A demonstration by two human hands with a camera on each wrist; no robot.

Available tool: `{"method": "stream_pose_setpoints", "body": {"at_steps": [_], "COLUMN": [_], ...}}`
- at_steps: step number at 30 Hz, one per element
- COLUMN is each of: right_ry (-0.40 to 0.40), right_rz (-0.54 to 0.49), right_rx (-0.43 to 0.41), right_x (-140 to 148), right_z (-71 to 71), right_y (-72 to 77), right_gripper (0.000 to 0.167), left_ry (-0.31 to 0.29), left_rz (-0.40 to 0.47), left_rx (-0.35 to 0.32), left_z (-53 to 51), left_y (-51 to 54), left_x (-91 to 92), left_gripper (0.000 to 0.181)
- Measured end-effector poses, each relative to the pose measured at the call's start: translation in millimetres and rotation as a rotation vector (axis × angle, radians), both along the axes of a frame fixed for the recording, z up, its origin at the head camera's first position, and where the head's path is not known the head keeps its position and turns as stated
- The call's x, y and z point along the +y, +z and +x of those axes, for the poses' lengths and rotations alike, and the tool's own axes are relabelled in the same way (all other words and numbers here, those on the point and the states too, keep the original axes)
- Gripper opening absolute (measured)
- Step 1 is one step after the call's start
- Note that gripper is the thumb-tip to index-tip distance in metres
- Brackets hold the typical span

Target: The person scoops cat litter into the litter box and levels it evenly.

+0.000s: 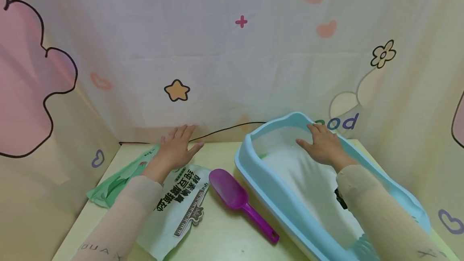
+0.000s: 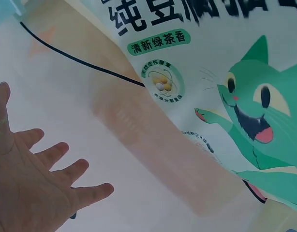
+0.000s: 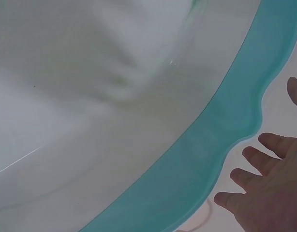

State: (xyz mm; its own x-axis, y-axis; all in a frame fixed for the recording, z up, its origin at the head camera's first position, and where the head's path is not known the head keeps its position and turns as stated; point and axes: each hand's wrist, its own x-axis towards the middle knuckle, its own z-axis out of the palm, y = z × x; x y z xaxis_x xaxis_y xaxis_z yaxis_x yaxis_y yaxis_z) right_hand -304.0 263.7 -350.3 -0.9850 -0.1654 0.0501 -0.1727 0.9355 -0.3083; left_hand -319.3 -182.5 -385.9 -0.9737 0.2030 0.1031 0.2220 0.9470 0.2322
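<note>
Hovering splayed and empty: left hand [image 1: 176, 148] near bag [image 1: 174, 208], right hand [image 1: 322, 145] above tray [image 1: 279, 200].

Over there, pale printed cloth [image 1: 217, 59] drapes behind the yellowish counter [image 1: 221, 239], a pink shape [image 1: 21, 79] left, a flower [image 1: 383, 55] right.

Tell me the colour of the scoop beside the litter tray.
The scoop is purple all over, best seen in the head view.

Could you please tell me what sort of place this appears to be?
Probably an indoor workspace, perhaps for pet care, judging by the cartoon-print curtain, pale table and cat-printed bag.
</note>
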Motion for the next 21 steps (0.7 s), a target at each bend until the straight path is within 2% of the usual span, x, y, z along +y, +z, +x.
{"method": "stream_pose_setpoints", "body": {"at_steps": [11,21], "right_ry": [0.024,0.039], "right_rz": [-0.063,-0.105], "right_rx": [0.014,0.031], "right_x": [-2.6,-14.7], "right_z": [10.4,26.7], "right_y": [0.0,9.7], "right_gripper": [0.079,0.073], "left_ry": [-0.059,-0.064], "left_rz": [0.045,0.037], "left_rx": [0.075,0.105], "left_z": [29.6,54.2], "left_y": [5.1,10.0], "left_x": [-4.2,-10.6], "left_gripper": [0.077,0.078]}}
